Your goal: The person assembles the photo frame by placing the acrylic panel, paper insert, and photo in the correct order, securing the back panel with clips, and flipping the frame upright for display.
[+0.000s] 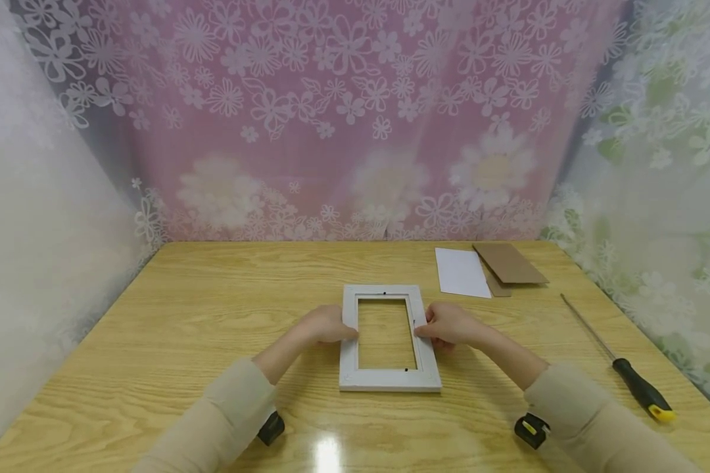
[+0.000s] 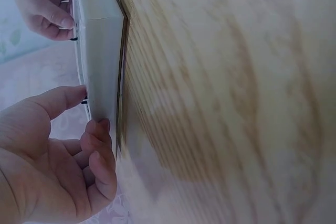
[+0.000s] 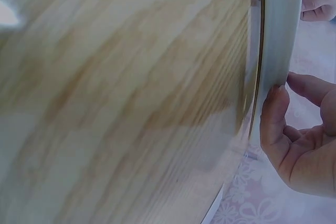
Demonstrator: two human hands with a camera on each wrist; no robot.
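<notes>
step looks like positioning the white frame point(image 1: 384, 380) at mid worktop point(image 1: 231, 289); can't tell if it's lifted. left hand point(image 1: 327, 324) and right hand point(image 1: 452, 324) pinch its long sides. next move likely calls for even, level grip. flat rails, rectangular opening, small black tabs point(image 1: 406, 370); worktop glossy, wood-grained.

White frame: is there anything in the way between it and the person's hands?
No, nothing visible is in the way. The left hand grips one side of the white frame, and the right hand grips the opposite side.
</notes>
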